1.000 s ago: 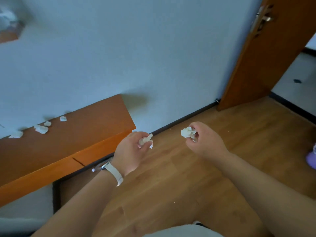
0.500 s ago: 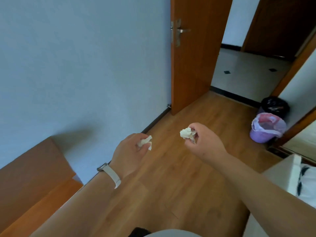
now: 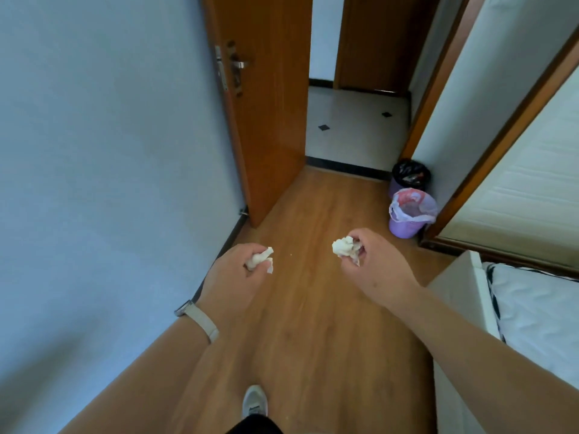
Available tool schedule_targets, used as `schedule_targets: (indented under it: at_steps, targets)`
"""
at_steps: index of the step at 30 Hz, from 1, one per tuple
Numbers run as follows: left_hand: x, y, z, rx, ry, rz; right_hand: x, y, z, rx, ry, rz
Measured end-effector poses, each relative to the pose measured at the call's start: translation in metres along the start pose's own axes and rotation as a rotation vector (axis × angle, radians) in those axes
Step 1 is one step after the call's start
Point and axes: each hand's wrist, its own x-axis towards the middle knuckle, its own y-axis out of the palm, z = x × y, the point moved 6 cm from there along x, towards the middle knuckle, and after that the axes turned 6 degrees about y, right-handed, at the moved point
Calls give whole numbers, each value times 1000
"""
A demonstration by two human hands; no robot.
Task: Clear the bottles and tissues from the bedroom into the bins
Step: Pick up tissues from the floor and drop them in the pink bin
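My left hand (image 3: 235, 270) is closed around a crumpled white tissue (image 3: 260, 259) that pokes out past the fingers. My right hand (image 3: 372, 264) grips a second crumpled tissue wad (image 3: 343, 246). Both hands are held out at waist height over the wooden floor. Ahead on the right, against the wall, stands a purple bin with a pink-and-white liner (image 3: 412, 214). Just behind it is a second purple bin with a black liner (image 3: 409, 176). The bins are beyond my right hand, well apart from it.
An open wooden door (image 3: 269, 120) stands ahead on the left, with a tiled hallway (image 3: 354, 130) past it. A blue-grey wall (image 3: 109, 167) runs along my left. A bed with white bedding (image 3: 539, 314) and its footboard (image 3: 454, 283) sits at the right. My shoe (image 3: 255, 400) is below.
The view has swung right, away from the wooden shelf with tissues, toward the doorway; both bins now lie ahead. Both hands keep their tissues.
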Motion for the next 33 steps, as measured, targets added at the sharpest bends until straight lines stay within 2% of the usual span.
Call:
schedule_targets:
  at_steps: [7, 11, 20, 28, 33]
  targets:
    - [92, -39, 60, -53, 81, 90, 52, 33, 58, -68, 89, -82]
    - [127, -38, 72, -93, 132, 149, 66, 35, 66, -121, 163, -108]
    - [193, -11, 63, -143, 246, 217, 108, 22, 42, -150, 311, -169]
    - [282, 20, 49, -69, 247, 243, 201, 21, 10, -46, 260, -201]
    - [352, 54, 16, -25, 282, 284, 265, -11, -29, -22, 312, -211]
